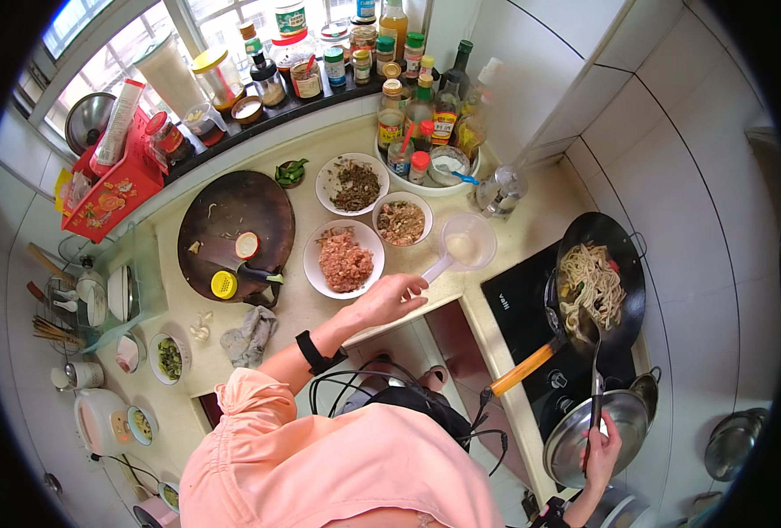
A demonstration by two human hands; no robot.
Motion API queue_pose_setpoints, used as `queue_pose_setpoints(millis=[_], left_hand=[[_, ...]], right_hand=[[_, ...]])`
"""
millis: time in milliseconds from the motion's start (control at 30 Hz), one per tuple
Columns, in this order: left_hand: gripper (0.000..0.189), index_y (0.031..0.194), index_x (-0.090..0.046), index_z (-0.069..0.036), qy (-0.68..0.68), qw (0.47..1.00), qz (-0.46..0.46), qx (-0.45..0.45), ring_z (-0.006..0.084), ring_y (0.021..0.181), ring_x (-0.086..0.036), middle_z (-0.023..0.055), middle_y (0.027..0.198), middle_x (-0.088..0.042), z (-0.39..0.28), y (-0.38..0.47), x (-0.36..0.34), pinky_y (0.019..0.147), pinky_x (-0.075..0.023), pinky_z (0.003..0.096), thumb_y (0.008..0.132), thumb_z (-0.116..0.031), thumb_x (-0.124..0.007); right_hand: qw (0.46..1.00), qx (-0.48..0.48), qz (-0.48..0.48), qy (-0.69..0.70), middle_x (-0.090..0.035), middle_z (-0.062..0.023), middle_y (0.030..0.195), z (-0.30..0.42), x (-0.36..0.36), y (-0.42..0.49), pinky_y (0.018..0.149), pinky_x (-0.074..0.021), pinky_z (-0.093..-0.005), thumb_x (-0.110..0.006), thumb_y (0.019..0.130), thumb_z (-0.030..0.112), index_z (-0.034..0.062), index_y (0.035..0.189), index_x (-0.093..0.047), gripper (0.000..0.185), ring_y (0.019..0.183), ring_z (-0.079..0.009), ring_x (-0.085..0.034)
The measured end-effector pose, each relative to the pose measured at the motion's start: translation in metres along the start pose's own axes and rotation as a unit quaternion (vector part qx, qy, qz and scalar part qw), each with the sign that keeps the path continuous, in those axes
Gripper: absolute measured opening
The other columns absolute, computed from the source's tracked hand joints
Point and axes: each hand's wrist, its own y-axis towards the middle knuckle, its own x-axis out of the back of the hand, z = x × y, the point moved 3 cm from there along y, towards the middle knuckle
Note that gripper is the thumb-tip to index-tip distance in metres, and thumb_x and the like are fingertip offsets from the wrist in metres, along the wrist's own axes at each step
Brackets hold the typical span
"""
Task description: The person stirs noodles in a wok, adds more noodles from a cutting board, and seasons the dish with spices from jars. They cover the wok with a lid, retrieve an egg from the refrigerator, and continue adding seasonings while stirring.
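Over the counter's front edge, my left hand (396, 298) has its fingers loosely apart at the handle end of a translucent plastic scoop cup (475, 245). Whether the fingertips touch that handle is unclear. A little cloudy liquid is in the cup, which rests on the counter. On the right, my right hand (600, 449) grips the dark handle of a metal wok spatula (596, 369). Its blade is down among the noodles (592, 284) in a black wok (631, 254). The wok sits on the hob, its wooden handle (526, 368) towards me.
Bowls of raw minced meat (345, 264), seasoned mince (400, 221) and chopped dark greens (356, 185) stand behind my left hand. A cleaver (215, 254) lies on the round chopping board (245, 204). Sauce bottles (423, 109) fill a round tray. A large metal lid (562, 455) lies below my right hand.
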Motion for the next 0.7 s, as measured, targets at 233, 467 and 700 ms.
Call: queue_pose_setpoints(millis=[233,467,700], left_hand=[[0.033,0.111,-0.065,-0.003,-0.009,0.985,0.167,-0.054,0.0301,0.086,-0.07,0.0149,0.095,-0.072,-0.033,-0.012,-0.057,0.079,-0.0544,0.0399,0.087,-0.025,-0.068],[0.034,0.11,-0.065,-0.002,-0.002,0.965,0.253,-0.062,0.0329,0.09,-0.069,0.0149,0.093,-0.072,-0.054,-0.005,-0.117,0.083,-0.0538,0.0412,0.086,-0.026,-0.067],[0.033,0.11,-0.065,-0.004,0.058,0.966,0.246,-0.053,0.0328,0.091,-0.069,0.015,0.095,-0.072,-0.052,-0.004,-0.144,0.083,-0.054,0.0413,0.085,-0.026,-0.067]], right_hand=[[0.999,-0.009,0.003,0.039,-0.065,-0.0048,0.08,0.006,0.018,-0.013,0.032,-0.0319,-0.022,-0.054,0.098,0.014,0.0083,0.143,-0.045,0.046,0.041,-0.0066,-0.047],[0.997,-0.005,0.022,0.072,-0.066,-0.006,0.079,-0.008,0.004,0.008,0.032,-0.0328,-0.0221,-0.055,0.097,0.015,0.0083,0.141,-0.047,0.045,0.041,-0.0073,-0.048],[0.992,0.07,0.016,0.105,-0.066,-0.0059,0.079,-0.002,0.048,0.025,0.032,-0.032,-0.02,-0.055,0.099,0.016,0.0095,0.142,-0.047,0.044,0.041,-0.0059,-0.049]])
